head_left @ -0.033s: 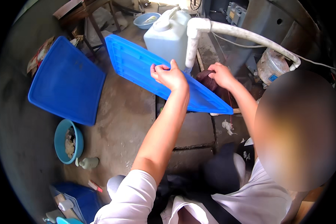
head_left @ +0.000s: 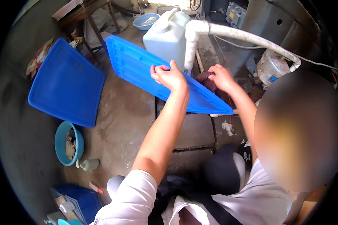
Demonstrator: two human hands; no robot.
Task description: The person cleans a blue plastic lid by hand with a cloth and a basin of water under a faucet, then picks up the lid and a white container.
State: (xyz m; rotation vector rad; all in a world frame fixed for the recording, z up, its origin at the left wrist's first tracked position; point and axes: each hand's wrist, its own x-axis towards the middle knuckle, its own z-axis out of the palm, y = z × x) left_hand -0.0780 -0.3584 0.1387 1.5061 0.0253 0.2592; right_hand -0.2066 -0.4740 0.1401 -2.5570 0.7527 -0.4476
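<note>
While a second blue plastic lid [head_left: 65, 84] lies flat on the concrete floor [head_left: 127, 120] at the left of the frame, the work centres on the long blue ribbed lid [head_left: 139, 69] held tilted across the upper middle, its far end pointing to the upper left and its near corner dipping toward the right of centre. Behind it, at the top, stands a white plastic jerrycan [head_left: 165, 37], with a white pipe [head_left: 244, 37] curving off to the right. The left hand [head_left: 171, 77] pinches the lid's upper edge, fingers curled over the rim and thumb in front. The right hand [head_left: 221, 77] is closed on a dark cloth [head_left: 206, 80] pressed to the lid's far side. Judging by this, wiping seems under way; how much remains I cannot tell. At lower left sit a round blue basin [head_left: 62, 144] and a small bottle [head_left: 89, 164].
</note>
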